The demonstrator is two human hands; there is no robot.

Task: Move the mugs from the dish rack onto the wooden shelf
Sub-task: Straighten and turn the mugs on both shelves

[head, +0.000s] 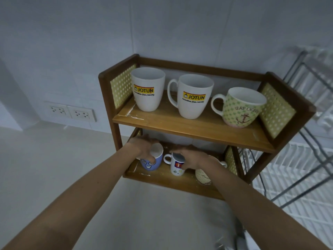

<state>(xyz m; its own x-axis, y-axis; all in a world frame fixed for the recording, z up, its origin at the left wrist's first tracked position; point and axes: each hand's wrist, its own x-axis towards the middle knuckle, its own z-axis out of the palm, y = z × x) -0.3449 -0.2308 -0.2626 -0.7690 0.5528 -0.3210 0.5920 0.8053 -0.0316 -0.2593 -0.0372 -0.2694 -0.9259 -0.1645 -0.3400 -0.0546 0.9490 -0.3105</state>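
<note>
The wooden shelf [191, 129] has two tiers. On its top tier stand two white JOTUN mugs [147, 89] [195, 96] and a green dotted anchor mug [240, 108]. On the lower tier my left hand [142, 145] grips a blue mug with a cartoon face [150, 164] from above. My right hand [191, 157] holds a small white mug [176, 166] beside it, handle pointing left. Another pale mug [202, 176] sits partly hidden behind my right wrist.
A metal wire dish rack [306, 123] stands directly right of the shelf, with white slatted trays. Two wall sockets [72, 111] sit on the tiled wall to the left. A pale countertop [54, 159] spreads in front and to the left.
</note>
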